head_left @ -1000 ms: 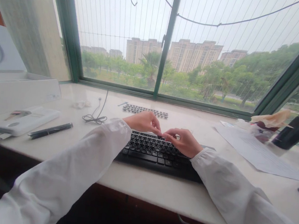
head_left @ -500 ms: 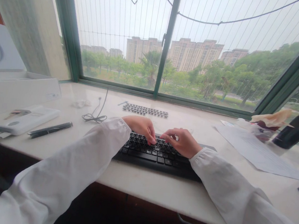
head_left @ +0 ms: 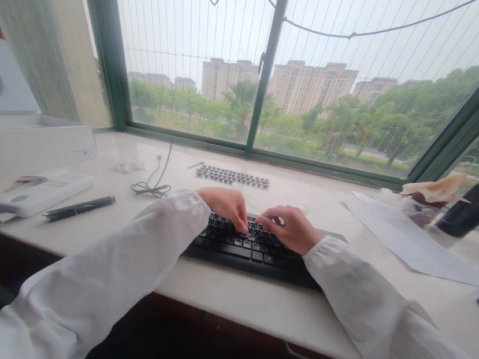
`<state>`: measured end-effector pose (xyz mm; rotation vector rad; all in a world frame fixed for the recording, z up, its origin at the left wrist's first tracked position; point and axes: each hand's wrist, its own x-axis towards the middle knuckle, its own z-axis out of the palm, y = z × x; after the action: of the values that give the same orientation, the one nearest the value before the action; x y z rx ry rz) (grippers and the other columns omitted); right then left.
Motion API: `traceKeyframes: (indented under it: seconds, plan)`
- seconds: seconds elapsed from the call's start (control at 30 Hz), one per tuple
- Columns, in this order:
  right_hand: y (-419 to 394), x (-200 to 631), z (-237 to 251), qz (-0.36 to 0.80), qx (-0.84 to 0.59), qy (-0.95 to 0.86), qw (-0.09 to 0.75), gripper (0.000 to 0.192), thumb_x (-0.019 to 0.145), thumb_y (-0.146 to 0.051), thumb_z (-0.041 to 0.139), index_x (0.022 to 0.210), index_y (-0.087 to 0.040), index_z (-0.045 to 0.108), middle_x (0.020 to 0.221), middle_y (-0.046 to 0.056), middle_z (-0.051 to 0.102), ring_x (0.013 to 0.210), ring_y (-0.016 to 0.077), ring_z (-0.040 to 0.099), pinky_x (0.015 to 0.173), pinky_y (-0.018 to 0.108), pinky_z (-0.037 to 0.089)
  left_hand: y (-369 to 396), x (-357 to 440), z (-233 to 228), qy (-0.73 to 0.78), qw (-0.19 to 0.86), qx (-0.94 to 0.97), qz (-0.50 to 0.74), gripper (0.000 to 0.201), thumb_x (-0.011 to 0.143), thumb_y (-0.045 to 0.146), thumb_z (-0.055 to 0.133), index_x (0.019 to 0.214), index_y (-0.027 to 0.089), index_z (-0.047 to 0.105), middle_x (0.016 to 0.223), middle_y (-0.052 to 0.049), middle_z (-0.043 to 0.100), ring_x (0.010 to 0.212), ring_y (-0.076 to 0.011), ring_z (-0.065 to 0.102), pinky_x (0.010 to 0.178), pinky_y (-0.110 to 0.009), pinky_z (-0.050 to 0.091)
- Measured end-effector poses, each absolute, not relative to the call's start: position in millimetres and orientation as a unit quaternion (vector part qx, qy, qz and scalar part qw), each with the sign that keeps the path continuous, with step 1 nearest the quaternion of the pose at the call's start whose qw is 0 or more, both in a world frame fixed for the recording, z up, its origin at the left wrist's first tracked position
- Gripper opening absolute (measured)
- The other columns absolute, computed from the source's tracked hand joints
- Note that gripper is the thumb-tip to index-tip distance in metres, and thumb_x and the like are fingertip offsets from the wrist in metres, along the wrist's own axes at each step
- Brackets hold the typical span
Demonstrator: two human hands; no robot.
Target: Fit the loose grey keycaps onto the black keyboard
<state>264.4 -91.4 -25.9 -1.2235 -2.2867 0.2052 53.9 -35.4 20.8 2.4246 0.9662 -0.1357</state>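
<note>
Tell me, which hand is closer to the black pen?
Left. The left hand rests on the keyboard, on the side toward the pen. The right hand lies beyond it, further from the pen.

Bare sill [head_left: 276, 306] lay open before the keyboard [head_left: 252, 250]. Behind it, a keycap row [head_left: 233, 176] blocked; cable [head_left: 151, 187] and pen [head_left: 79, 208] left, paper [head_left: 410, 244] right.

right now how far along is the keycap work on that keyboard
Done: most keys of the black keyboard look seated. In hand: left hand and right hand meet at its upper rows. Left: rows of loose keycaps lie behind it by the window.
</note>
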Motion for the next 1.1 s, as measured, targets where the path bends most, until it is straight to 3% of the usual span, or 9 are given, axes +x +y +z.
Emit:
traceKeyframes:
  seconds: [0.33, 0.7, 1.1]
  plan:
    - [-95, 263, -25, 0.061, -0.442, -0.859, 0.252, 0.024, 0.089, -0.036, 0.059, 0.081, -0.021, 0.076, 0.064, 0.000, 0.067, 0.056, 0.0105, 0.049, 0.064, 0.025, 0.037, -36, 53, 22, 0.297, 0.244, 0.923, -0.034, 0.033, 0.070, 0.049, 0.073, 0.090, 0.023, 0.078, 0.085, 0.001, 0.076, 0.078, -0.0131, 0.065, 0.070, -0.022, 0.040]
    - [-109, 249, -21, 0.080, -0.439, -0.863, 0.236, 0.019, 0.084, -0.040, 0.065, 0.086, -0.026, 0.078, 0.071, 0.000, 0.072, 0.068, 0.0133, 0.062, 0.069, 0.024, 0.041, -40, 47, 32, 0.320, 0.224, 0.920, -0.045, 0.040, 0.060, 0.058, 0.076, 0.085, 0.028, 0.079, 0.079, 0.003, 0.075, 0.078, -0.0142, 0.062, 0.068, -0.023, 0.038]
    - [-111, 244, -25, 0.100, -0.448, -0.860, 0.224, 0.019, 0.084, -0.039, 0.065, 0.089, -0.026, 0.077, 0.071, -0.001, 0.071, 0.064, 0.0117, 0.061, 0.064, 0.023, 0.041, -38, 49, 28, 0.325, 0.227, 0.917, -0.054, 0.039, 0.061, 0.056, 0.076, 0.087, 0.027, 0.079, 0.078, 0.003, 0.074, 0.078, -0.0142, 0.062, 0.067, -0.023, 0.037]
